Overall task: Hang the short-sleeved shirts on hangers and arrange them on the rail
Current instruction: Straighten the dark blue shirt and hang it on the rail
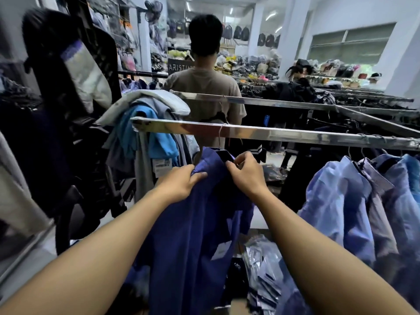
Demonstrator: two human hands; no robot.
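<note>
A dark blue short-sleeved shirt hangs down in front of me, just below the shiny metal rail. My left hand grips the shirt's left shoulder. My right hand pinches the fabric at the collar, where a dark hanger part shows. A white tag is on the shirt's front. Several light blue shirts hang on the rail to the right.
A pile of blue and grey garments is draped over the rail's left end. A person in a beige T-shirt stands behind the rail, back turned. A second rail runs behind. Bagged shirts lie on the floor below.
</note>
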